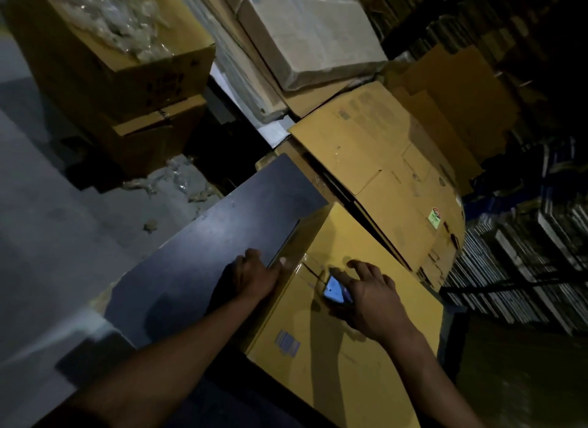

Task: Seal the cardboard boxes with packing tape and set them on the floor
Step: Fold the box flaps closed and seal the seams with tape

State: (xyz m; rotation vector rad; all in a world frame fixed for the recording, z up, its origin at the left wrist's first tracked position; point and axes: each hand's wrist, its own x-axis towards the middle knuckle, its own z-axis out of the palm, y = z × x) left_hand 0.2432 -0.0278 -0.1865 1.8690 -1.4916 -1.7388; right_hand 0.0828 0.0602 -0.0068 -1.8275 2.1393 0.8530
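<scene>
A yellow cardboard box (343, 332) lies closed on a dark table (203, 268). A glossy strip of tape (307, 263) shows along its top seam near the far edge. My left hand (257, 276) holds the box's upper left edge, thumb on the table side and a fingertip over the rim. My right hand (372, 297) rests on the box top over the seam. It holds a small blue tool (335, 292) under the thumb and palm, with the other fingers spread.
Flattened yellow cartons (391, 173) lie stacked beyond the table. An open box of crumpled plastic wrap (121, 45) stands on another box at back left. A wrapped flat bundle (308, 29) leans at the back. Grey floor (38, 220) spreads left, and stacked flat items (534, 255) fill the right.
</scene>
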